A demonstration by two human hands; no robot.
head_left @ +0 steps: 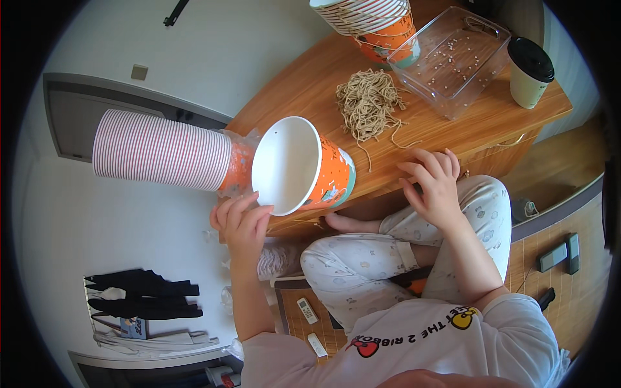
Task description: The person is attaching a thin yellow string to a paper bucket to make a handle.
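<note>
White shirt fabric with a printed front fills the bottom of the frame, closest to the camera, above crossed legs in pale patterned trousers.

Near the middle, on the wooden table, is the paper bucket, white inside and orange with a green base band outside. Its mouth faces left in the frame and its base points right; whether it stands upright or is tipped, I cannot tell. The left hand is at the lower left of its rim with fingers bent, fingertips at the edge; whether they pinch it or only rest there is unclear. The right hand, right of centre, is empty, its fingers loosely spread and slightly curled near the table's front edge.

Between that hand and the top of the frame lies a tangled heap of tan twine, with loose ends trailing toward the front edge. Left of the bucket is a long nested stack of similar buckets, partly in clear plastic. At the top, a second stack is looped with twine, beside a clear tray holding small white beads. A black-lidded cup stands at the upper right.
</note>
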